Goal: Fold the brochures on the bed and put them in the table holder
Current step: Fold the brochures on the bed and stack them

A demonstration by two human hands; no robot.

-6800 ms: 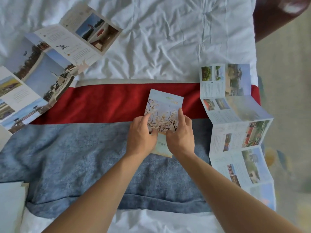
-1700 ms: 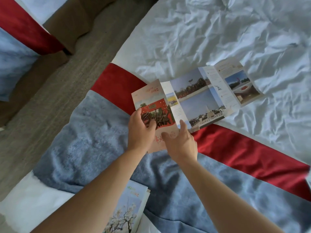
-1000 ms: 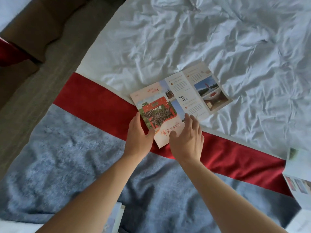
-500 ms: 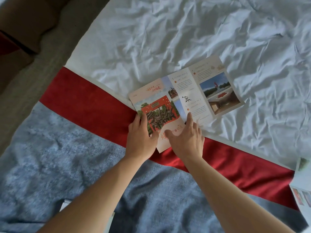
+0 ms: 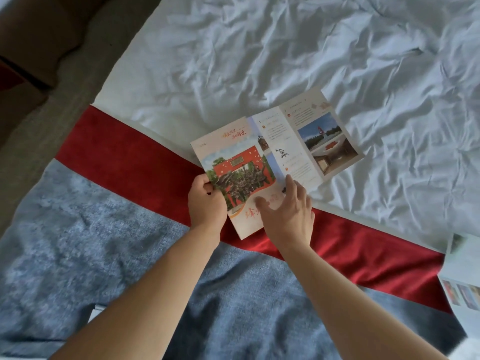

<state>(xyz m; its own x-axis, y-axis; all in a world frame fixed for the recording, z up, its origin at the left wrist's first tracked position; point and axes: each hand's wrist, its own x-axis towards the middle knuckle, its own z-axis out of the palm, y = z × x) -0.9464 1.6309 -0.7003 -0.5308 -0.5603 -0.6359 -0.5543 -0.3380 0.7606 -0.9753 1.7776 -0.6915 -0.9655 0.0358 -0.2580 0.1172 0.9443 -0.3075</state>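
Since half a second ago, your left hand [image 5: 206,201] has curled round the brochure [image 5: 259,167] at its left edge, pinching the glossy cover panel; before, it lay flat. Your right hand [image 5: 287,211] presses flat, fingers spread, on the cover. The brochure lies partly folded across the red band [image 5: 124,152] and the creased white sheet [image 5: 259,53], beyond the fuzzy blue blanket [image 5: 78,242].

Left hand [image 5: 206,203] grips brochure [image 5: 272,162]; right hand [image 5: 288,214] presses it.
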